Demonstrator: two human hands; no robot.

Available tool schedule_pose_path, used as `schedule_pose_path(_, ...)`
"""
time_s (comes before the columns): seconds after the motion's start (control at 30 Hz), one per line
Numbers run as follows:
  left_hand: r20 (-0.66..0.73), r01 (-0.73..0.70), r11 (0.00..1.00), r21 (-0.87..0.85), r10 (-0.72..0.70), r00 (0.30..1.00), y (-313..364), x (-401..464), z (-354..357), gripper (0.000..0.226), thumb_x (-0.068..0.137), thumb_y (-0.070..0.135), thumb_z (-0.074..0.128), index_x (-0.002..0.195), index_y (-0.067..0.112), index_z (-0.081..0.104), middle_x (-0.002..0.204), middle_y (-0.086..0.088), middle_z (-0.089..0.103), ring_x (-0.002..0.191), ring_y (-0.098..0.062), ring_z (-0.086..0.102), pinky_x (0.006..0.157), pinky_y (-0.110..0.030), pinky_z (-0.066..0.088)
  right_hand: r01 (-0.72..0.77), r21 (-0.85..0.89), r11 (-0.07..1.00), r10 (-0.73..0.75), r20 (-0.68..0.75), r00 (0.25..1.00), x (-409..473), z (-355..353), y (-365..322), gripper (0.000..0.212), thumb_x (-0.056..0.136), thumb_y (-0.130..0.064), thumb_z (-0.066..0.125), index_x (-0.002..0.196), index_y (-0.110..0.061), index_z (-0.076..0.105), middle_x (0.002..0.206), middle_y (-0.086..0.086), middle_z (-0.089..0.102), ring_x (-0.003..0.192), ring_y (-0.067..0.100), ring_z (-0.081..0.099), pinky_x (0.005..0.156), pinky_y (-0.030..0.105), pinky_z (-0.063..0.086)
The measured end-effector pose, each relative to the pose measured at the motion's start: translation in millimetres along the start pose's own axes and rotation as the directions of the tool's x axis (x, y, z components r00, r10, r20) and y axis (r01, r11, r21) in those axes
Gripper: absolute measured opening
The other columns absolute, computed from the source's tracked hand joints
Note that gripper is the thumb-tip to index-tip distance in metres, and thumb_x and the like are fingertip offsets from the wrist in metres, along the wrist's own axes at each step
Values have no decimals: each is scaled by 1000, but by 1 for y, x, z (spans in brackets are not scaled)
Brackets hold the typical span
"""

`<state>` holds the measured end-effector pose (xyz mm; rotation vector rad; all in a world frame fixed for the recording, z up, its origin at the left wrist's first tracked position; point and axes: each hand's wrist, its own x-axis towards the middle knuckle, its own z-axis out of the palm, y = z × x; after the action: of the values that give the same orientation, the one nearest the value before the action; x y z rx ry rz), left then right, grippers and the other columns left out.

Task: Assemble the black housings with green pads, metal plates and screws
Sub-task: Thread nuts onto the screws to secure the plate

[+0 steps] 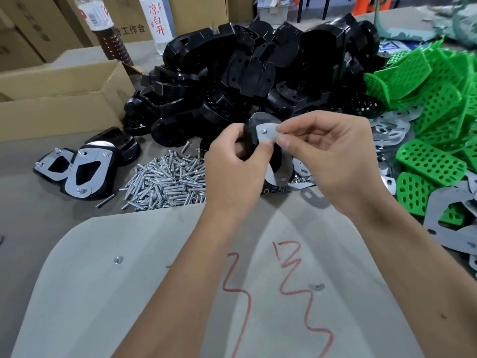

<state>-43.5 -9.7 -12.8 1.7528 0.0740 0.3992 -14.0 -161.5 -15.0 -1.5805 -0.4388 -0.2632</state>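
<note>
My left hand [235,164] grips a black housing [277,157] held upright above the table. A metal plate [265,133] lies against the housing's top, with a screw head showing in its hole. My right hand [325,153] pinches that plate between thumb and forefinger. Behind my hands rises a big pile of black housings [245,68]. Loose silver screws [165,180] are heaped at the left of my hands. Green perforated pads [433,99] and flat metal plates [389,130] lie at the right. Two assembled housings [82,171] rest at the far left.
An open cardboard box [56,96] stands at the back left, with two bottles [157,19] behind it. A pale board [180,280] with red scribbles covers the near table. More grey plates [449,228] lie at the right edge.
</note>
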Motion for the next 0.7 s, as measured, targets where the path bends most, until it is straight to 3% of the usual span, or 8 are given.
schedule_pose_path(0.17,12,-53,998,20,53,999,-1,-2,4,12,92,27,70,99,17,71,77,-6,74,69,-28,66,64,-48,55,23,-75,997,-29,-77,997,-2,8,-3,16,88,-3,80,91,-19,80,84,-5,79,79,11,74,76,24,58)
schedule_pose_path(0.33,39,-109,993,43,107,993,-1,-4,8,16,92,29,68,102,17,71,78,-7,74,75,-33,69,70,-54,57,39,-77,996,-46,-95,994,-4,11,-7,10,89,-3,79,93,-12,81,86,-1,80,84,19,75,80,32,60)
schedule_pose_path(0.5,54,-131,990,58,128,990,-2,-5,8,13,92,28,68,101,19,70,78,-5,74,73,-30,70,67,-53,57,35,-96,995,-41,-60,997,-2,8,-8,11,91,-4,76,92,-13,81,82,-6,78,79,8,71,75,21,53)
schedule_pose_path(0.7,66,-142,989,37,139,988,-3,-6,8,12,93,27,69,101,18,69,79,-2,75,75,-29,72,67,-53,58,50,-96,994,-52,-24,998,-1,7,-6,11,92,-5,75,90,-15,79,83,-5,77,79,6,70,74,19,52)
